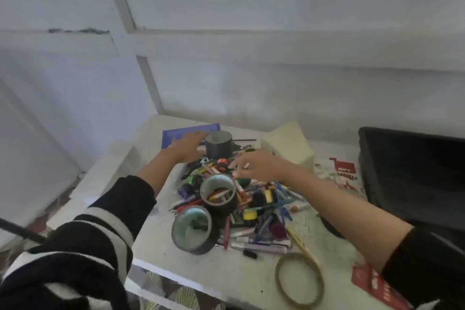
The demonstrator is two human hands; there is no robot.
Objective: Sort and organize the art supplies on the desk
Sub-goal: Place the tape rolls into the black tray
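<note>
Starting at the bottom of the frame: a thin tape ring (299,280) lies flat on the table (239,277) close to the front edge, beside the right forearm. A dragged sleeve could sweep it off.

Lower centre: a dark tape roll (192,228) sits tilted against the pile of pens and markers (261,211). A second roll (219,192) perches on the heap with pens poking through its core. Pulling a pen from underneath would likely let either roll slide and scatter loose sticks toward the edge.

Mid-frame: the right grip (259,166) is curled down onto the far side of the pile, a pale marker at its fingertips. It is too blurred to tell whether that marker is pinched.

Upper centre: the left grip (187,146) is flat with fingers straight and holds nothing. It lies beside an upright tape roll (218,145) and over a blue tray (181,133). A nudge could tip that roll into the heap. The tray's contents are hidden.
</note>
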